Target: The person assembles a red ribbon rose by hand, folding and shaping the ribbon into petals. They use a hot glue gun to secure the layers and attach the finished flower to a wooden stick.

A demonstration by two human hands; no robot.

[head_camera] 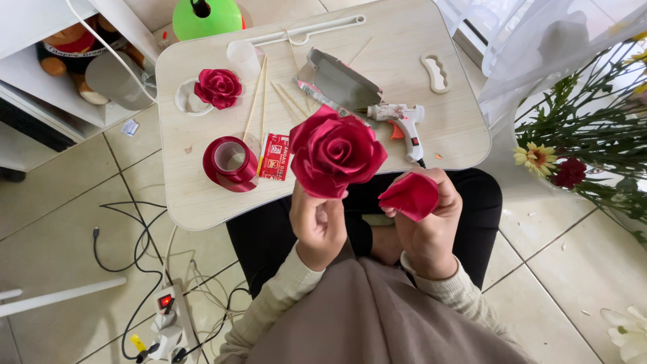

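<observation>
A light wooden lap table (404, 40) is standing over the person's crossed legs on the tiled floor (60, 222). At its front edge, the left hand (318, 226) is holding up a large red ribbon rose (335, 152) from below — the grip is clamped together around its base, the bloom facing up. Just beside it, the right hand (426, 226) is pinching a folded red ribbon petal (411, 195), fingers closed on it, close to the rose but not touching.

On the table a silvery open box (340, 81) is lying near a white hot glue gun (403, 121). A spool of red ribbon (230, 163) is sitting at the left, beside a small red packet (273, 156) and thin wooden sticks (259, 101) — and farther back a smaller finished rose (218, 87) is resting on a white ring (183, 101).
</observation>
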